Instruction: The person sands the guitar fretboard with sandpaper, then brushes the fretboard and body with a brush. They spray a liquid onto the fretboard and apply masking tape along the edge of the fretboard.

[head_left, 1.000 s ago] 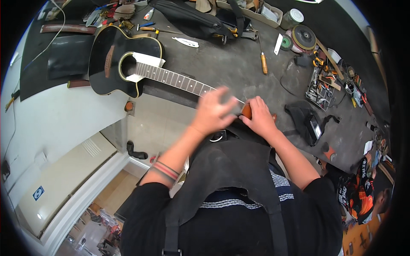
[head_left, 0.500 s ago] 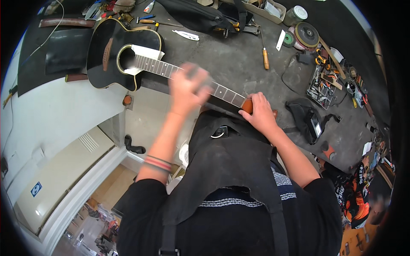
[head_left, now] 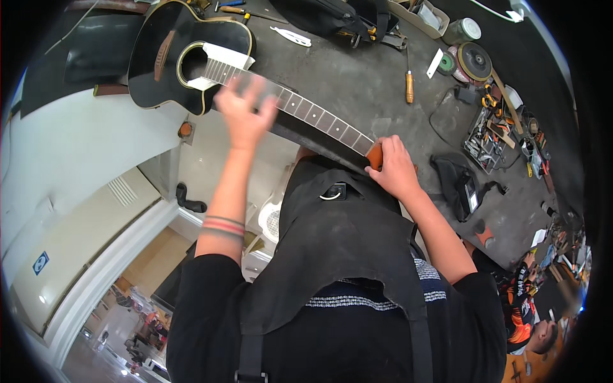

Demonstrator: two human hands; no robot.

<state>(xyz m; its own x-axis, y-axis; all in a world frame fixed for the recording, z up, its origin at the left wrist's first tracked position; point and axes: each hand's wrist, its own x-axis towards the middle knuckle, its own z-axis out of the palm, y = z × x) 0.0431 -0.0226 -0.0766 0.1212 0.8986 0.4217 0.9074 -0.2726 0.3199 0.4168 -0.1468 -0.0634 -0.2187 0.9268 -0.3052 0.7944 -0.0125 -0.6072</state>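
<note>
A black acoustic guitar lies across the bench edge, its body at the far left and its neck slanting down to the right. White masking paper or tape covers the top beside the soundhole and fretboard end. My left hand is over the upper part of the fretboard, near the body; motion smears its fingers, and I cannot make out whether something is under them. My right hand is closed around the brown headstock at the neck's other end, thumb on the near side.
On the dark workbench lie a wooden-handled tool, a black bag, round abrasive discs, a tray of small tools and a black pouch. Another person is at the lower right.
My left hand has moved along the fretboard toward the guitar body, still blurred. My right hand stays at the headstock. The whole view has shifted slightly.
</note>
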